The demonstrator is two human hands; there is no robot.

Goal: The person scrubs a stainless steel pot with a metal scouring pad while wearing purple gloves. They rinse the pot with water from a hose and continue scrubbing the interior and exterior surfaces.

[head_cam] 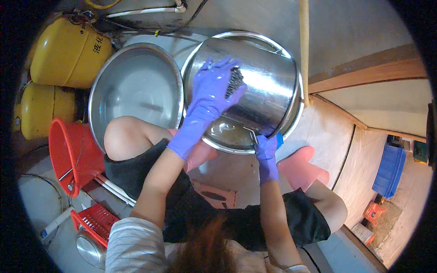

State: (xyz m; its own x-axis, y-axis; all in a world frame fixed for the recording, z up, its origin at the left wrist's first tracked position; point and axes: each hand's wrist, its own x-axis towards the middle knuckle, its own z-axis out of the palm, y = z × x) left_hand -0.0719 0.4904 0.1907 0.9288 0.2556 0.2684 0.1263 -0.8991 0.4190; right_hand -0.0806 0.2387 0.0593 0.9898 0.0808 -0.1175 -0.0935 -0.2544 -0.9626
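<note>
A purple rubber glove covers my left hand (216, 83), which presses a steel wool scourer (235, 82) on the side of a large stainless steel pot (261, 82). The pot lies tilted on its side in a round metal basin (227, 150) that holds some cloudy water. My right hand (267, 150), gloved too, grips the pot near its rim, beside the wire handle (252, 133). A small blue thing (280, 140) shows by its fingers; what it is cannot be told. Left of the pot stands a second metal basin (140, 85) with water.
Yellow gas cylinders (68, 51) and a red bucket (76, 157) stand at the left. A red plastic basket (97, 221) and a metal pot (89, 247) are at lower left. A beige hose (304, 51) hangs at right, near pink boots (300, 165). Farther right is a blue crate (389, 170).
</note>
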